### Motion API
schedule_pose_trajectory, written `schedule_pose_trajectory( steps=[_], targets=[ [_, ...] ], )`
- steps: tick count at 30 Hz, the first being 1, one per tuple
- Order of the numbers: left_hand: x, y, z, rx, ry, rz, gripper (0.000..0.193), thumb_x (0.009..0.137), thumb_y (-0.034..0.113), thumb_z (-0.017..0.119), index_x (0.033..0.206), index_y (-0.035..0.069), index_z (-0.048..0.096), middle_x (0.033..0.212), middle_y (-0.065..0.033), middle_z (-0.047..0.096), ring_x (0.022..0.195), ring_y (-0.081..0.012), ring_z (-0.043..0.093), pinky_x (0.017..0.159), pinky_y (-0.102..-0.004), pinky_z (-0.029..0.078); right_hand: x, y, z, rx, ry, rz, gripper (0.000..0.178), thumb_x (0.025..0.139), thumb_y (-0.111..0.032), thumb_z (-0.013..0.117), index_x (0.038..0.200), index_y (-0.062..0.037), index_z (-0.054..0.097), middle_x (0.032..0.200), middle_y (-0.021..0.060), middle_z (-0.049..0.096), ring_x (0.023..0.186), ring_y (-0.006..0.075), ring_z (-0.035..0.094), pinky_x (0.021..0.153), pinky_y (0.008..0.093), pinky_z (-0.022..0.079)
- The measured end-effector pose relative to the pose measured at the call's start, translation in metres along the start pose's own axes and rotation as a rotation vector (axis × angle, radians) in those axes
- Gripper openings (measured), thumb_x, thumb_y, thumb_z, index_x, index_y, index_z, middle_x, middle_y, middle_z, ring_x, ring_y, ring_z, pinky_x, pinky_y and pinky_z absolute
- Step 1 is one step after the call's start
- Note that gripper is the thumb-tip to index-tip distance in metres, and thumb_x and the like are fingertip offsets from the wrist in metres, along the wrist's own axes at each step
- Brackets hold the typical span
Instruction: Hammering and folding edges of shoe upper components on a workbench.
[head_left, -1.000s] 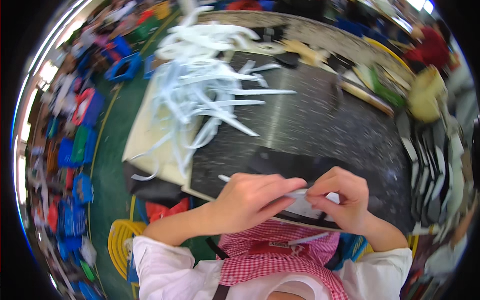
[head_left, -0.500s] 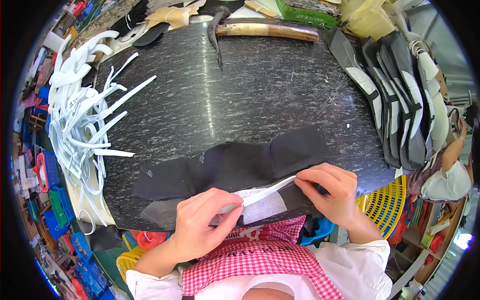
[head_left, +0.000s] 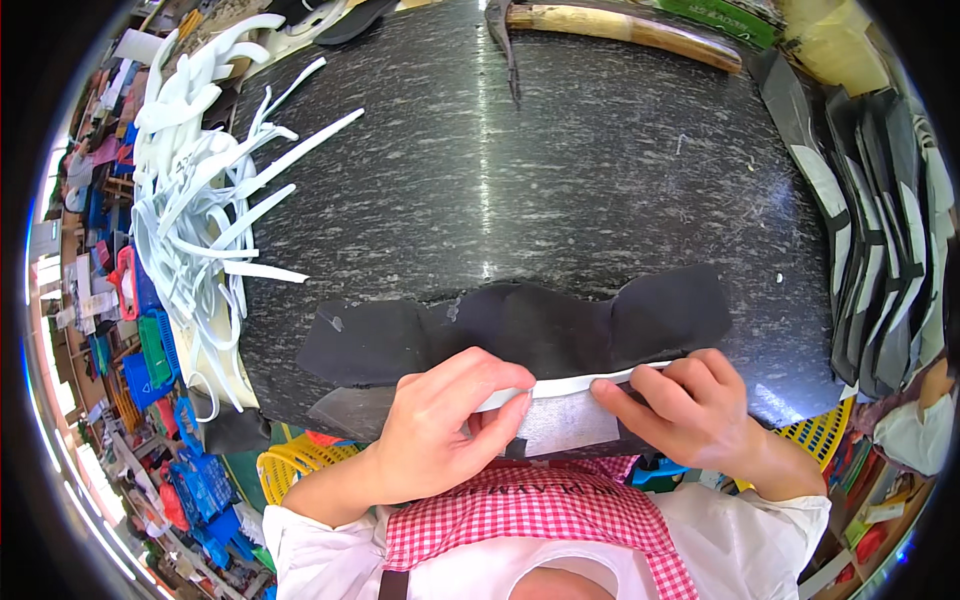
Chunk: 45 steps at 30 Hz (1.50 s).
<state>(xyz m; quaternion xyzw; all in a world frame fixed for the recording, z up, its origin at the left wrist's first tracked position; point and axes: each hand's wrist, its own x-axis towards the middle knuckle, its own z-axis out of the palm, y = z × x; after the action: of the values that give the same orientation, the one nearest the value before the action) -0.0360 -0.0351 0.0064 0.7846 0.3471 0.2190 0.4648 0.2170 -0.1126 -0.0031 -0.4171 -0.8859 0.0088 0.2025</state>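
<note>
A narrow white foam-like strip [head_left: 572, 385] lies along the lower edge of a black wavy-edged sheet [head_left: 515, 325], at the near side of the dark speckled table. My left hand [head_left: 440, 420] pinches the strip between thumb and forefinger. On its other side my right hand [head_left: 695, 410] grips the strip, thumb pressed on it and fingers curled. Below the strip shows a pale grey patch [head_left: 572, 425] on a dark panel, part of which, a grey flap [head_left: 352, 410], sticks out left of my left hand. My fingers hide the strip's ends.
A tangled heap of white strips [head_left: 200, 200] lies at the left edge. Along the right stand several stacked black and grey panels [head_left: 880, 240]. A hammer with a wooden handle [head_left: 630, 30] rests at the far edge. Yellow baskets [head_left: 300, 462] are below the table.
The view has shifted, so the table things sit further right. My right hand has come closer to my left, and the strip, which slanted up to the right, now lies flatter along the black sheet's edge.
</note>
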Motion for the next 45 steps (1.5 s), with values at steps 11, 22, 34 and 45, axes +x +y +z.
schedule_pose_trajectory(
  steps=[11,22,34,45],
  targets=[
    [-0.004,0.001,0.002,0.139,-0.051,-0.013,0.02,0.078,-0.002,0.072,0.097,0.003,0.069,0.087,-0.0081,0.067,0.062,-0.0165,0.064,0.051,-0.0273,0.049,0.021,-0.023,0.011,0.117,-0.048,-0.037,0.038,0.075,-0.015,0.064,0.109,0.0019,0.067,0.115,0.0119,0.064,0.097,0.0203,0.063,0.083,0.0316,0.052],
    [-0.031,-0.015,-0.026,0.178,0.102,0.028,0.022,0.076,-0.002,0.075,0.096,0.003,0.067,0.083,-0.0098,0.067,0.065,-0.0217,0.066,0.053,-0.0311,0.051,0.034,-0.027,0.008,0.117,-0.144,-0.081,0.036,0.086,-0.021,0.063,0.115,0.0,0.066,0.113,0.0122,0.065,0.099,0.0218,0.065,0.088,0.0325,0.054],
    [-0.057,-0.021,-0.051,0.297,0.162,0.178,0.023,0.073,-0.001,0.074,0.096,-0.001,0.069,0.083,-0.0102,0.065,0.064,-0.0219,0.064,0.054,-0.0311,0.051,0.069,-0.035,0.022,0.23,-0.147,-0.113,0.033,0.09,-0.028,0.062,0.107,0.0001,0.068,0.111,0.0112,0.063,0.095,0.018,0.062,0.079,0.0281,0.051],
    [-0.027,-0.018,-0.075,0.714,0.079,0.104,0.026,0.072,0.014,0.08,0.095,0.009,0.069,0.077,-0.0013,0.059,0.073,-0.0175,0.055,0.067,-0.0363,0.041,0.096,-0.042,0.031,0.27,-0.297,-0.009,0.042,0.081,-0.022,0.068,0.118,-0.0029,0.064,0.096,0.0023,0.053,0.081,0.0133,0.053,0.064,0.0286,0.042]
  ],
)
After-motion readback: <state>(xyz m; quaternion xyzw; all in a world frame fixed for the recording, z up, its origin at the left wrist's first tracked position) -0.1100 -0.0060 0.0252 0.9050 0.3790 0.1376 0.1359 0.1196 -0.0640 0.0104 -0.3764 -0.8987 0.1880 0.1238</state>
